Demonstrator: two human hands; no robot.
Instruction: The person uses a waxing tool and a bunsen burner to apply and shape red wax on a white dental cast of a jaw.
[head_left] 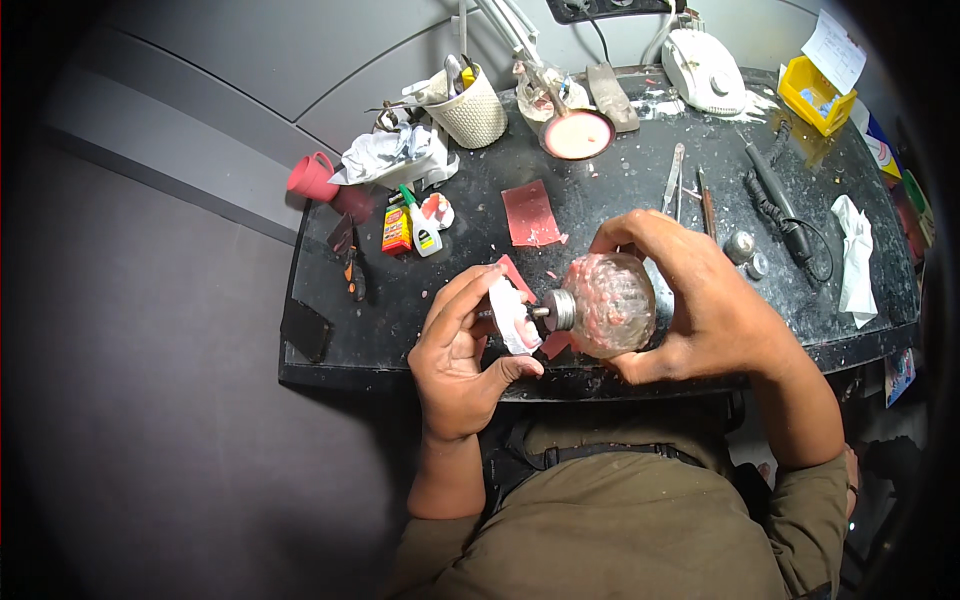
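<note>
One white-and-pink curved dental cast point(514, 318), pinched by the left fingers point(465, 290) over the black desk's point(385, 290) near edge, sits just left of one round clear glass bottle point(625, 305), neck pointing straight at it! Right fingers point(635, 226) clasp the bottle; beyond, one square red sheet point(533, 213).

The clear, ribbed, round bottle point(618, 312) looks like glossy glass smeared with pink, its grey collar point(560, 310) metal; the white, arch-shaped cast point(511, 318) looks like matt, chalky plaster. The square pink sheet point(533, 213) seems smooth and waxy, the black desktop point(612, 185) faintly glossy under gritty pale dust.
</note>
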